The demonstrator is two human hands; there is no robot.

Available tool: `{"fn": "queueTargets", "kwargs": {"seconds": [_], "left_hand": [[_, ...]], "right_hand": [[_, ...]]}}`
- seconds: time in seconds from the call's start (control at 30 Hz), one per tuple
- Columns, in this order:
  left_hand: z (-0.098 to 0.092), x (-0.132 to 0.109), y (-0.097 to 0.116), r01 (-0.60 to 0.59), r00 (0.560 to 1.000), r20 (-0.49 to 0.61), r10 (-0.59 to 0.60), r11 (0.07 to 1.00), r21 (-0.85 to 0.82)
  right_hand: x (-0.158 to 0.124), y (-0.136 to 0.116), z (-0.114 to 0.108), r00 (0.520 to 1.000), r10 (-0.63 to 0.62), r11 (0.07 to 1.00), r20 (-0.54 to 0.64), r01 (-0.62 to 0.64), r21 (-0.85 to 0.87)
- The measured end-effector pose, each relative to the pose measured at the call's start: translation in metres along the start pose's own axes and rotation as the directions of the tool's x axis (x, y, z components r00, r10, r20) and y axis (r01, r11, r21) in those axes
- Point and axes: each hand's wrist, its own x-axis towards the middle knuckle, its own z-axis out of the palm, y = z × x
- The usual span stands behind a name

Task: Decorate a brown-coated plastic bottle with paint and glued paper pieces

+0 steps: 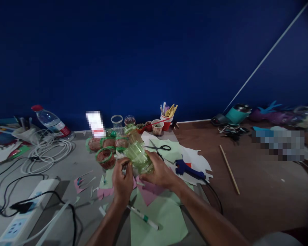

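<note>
My right hand (pixel 160 171) is wrapped round a clear yellow-green plastic bottle (pixel 137 153), which is tilted over the table. My left hand (pixel 122 176) is closed in a pinch at the bottle's left side; what sits between its fingertips is too small to make out. Just beyond lies a group of brown cups with green rims, the nearest being an open cup (pixel 105 158). Black-handled scissors (pixel 157 147) rest on pale green paper right of the bottle. A blue glue gun (pixel 190 169) lies beside my right wrist. Below my hands are a marker (pixel 143 217) and pink paper (pixel 150 193).
At left stand a power strip (pixel 28 212), coiled white cable (pixel 48 152) and a leaning water bottle (pixel 52 123). A red cup (pixel 166 123) of sticks is at the back. Rightward are a wooden stick (pixel 229 169), a teal flask (pixel 238 113) and part of another person's arm.
</note>
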Motion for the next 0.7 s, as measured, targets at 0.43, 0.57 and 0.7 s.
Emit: {"fn": "queueTargets", "kwargs": {"seconds": [0.43, 0.57, 0.7], "left_hand": [[0.004, 0.003, 0.014, 0.609, 0.747, 0.379, -0.546, 0.336, -0.718], [0.002, 0.003, 0.018, 0.616, 0.739, 0.423, -0.525, 0.271, -0.74], [0.001, 0.001, 0.025, 0.614, 0.742, 0.466, -0.482, 0.21, -0.761]], "right_hand": [[0.007, 0.014, 0.006, 0.945, 0.267, 0.411, 0.188, -0.288, 0.865], [0.005, 0.011, 0.005, 0.929, 0.313, 0.395, 0.198, -0.317, 0.863], [0.003, 0.012, 0.006, 0.931, 0.332, 0.433, 0.155, -0.296, 0.852]]}}
